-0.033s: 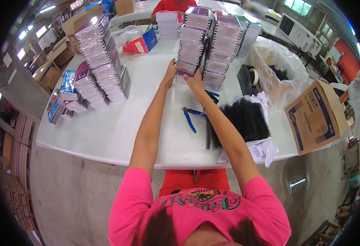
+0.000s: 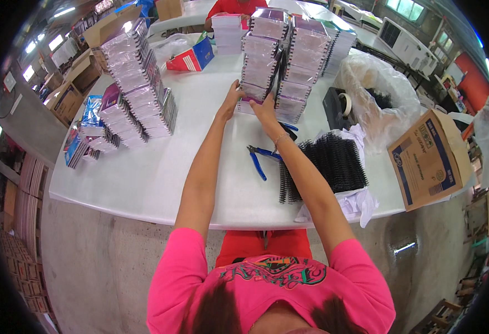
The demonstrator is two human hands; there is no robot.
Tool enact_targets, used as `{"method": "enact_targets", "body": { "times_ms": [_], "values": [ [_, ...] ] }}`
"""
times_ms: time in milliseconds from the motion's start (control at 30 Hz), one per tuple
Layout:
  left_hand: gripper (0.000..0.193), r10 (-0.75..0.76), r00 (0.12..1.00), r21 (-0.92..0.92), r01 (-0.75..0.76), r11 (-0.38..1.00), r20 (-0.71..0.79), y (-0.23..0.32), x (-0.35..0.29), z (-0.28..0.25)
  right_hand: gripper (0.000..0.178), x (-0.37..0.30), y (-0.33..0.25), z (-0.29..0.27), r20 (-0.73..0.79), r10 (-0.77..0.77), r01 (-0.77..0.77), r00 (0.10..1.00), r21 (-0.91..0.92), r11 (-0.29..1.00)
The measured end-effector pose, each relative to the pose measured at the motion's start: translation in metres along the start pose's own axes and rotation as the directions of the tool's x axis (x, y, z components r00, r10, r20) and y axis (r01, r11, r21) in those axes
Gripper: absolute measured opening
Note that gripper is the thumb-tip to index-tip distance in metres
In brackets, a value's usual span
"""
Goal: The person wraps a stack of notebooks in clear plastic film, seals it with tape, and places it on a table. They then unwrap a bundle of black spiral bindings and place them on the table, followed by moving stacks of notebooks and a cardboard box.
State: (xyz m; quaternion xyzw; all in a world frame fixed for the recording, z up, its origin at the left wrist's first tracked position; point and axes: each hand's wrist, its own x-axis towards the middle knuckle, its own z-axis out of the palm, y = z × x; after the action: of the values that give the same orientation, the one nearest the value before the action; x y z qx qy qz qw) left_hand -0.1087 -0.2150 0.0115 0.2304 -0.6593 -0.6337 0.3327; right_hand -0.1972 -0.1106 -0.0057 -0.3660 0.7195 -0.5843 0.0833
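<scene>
Two tall stacks of spiral-bound notebooks in clear wrap stand side by side at the far middle of the table. Low on the left-hand notebook stack, my left hand clasps its left side. My right hand grips the same stack at its near right corner, thumb and fingers on a purple-covered notebook. Beside it rises the second notebook stack. Blue-handled cutting pliers lie by my right wrist. Under my right forearm is a heap of black plastic binding coils on white wrapping.
More notebook stacks stand at the left, with shorter blue ones near the edge. A red and blue box, a tape roll, a clear plastic bag and a cardboard carton surround the work. A person in red sits opposite.
</scene>
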Motion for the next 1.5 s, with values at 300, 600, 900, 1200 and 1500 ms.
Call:
{"method": "enact_targets", "body": {
  "times_ms": [300, 600, 900, 1200, 1500],
  "values": [
    [0.107, 0.127, 0.96, 0.209, -0.181, 0.961, 0.251, -0.012, 0.0, -0.02, 0.088, 0.0, 0.01, 0.008, -0.067, -0.148, 0.144, 0.987, -0.056, 0.988],
    [0.09, 0.322, 0.941, 0.178, -0.335, 0.925, 0.1, -0.036, 0.0, -0.008, 0.068, 0.005, 0.021, 0.006, -0.168, -0.156, 0.141, 0.973, -0.097, 0.985],
    [0.069, 0.427, 0.903, 0.236, -0.407, 0.882, -0.041, -0.058, -0.003, -0.005, 0.061, -0.007, 0.011, 0.006, -0.201, -0.203, 0.187, 0.958, -0.093, 0.978],
    [0.07, 0.439, 0.894, 0.256, -0.406, 0.877, -0.089, -0.046, -0.012, 0.0, 0.06, -0.01, 0.011, 0.006, -0.183, -0.201, 0.181, 0.962, -0.118, 0.976],
    [0.101, 0.256, 0.957, 0.068, -0.267, 0.961, 0.14, -0.027, -0.006, -0.012, 0.085, 0.016, 0.023, 0.004, 0.077, -0.064, 0.036, 0.995, 0.32, 0.947]
  ]
}}
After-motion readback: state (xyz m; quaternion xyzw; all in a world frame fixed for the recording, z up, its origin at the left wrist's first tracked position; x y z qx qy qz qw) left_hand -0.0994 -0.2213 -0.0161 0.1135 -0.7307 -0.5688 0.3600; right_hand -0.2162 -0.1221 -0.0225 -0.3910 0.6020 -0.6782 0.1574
